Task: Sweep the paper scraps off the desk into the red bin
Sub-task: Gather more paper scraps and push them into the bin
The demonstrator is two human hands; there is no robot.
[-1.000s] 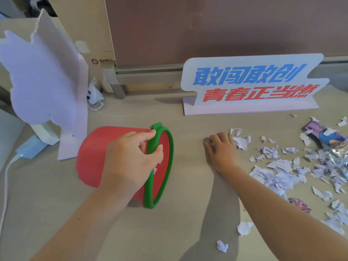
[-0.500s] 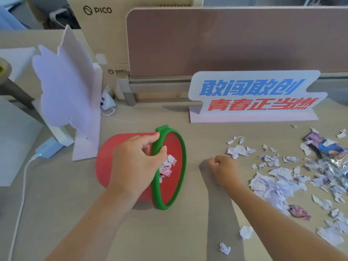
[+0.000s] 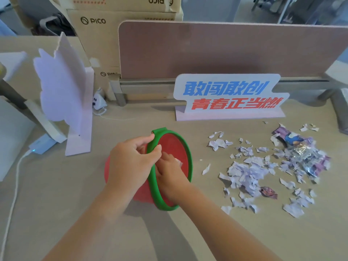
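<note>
The red bin (image 3: 174,146) with a green rim lies on its side in the middle of the desk, mouth facing right. My left hand (image 3: 130,162) grips the green rim at its upper left. My right hand (image 3: 169,172) reaches into the bin's mouth, fingers closed around white paper scraps. A spread of white and lilac paper scraps (image 3: 248,172) covers the desk to the right of the bin, with a torn purple wrapper (image 3: 293,142) among them.
A white sign with blue and red characters (image 3: 229,97) stands behind the scraps. A white cut-out board (image 3: 64,91) stands at the left, with a cable (image 3: 13,194) and a small blue device (image 3: 42,145). A desk divider (image 3: 226,49) rises at the back.
My right hand closed on scraps on the desk and moved left into the bin's mouth. My left hand kept hold of the rim. The view shifted left and tilted up.
</note>
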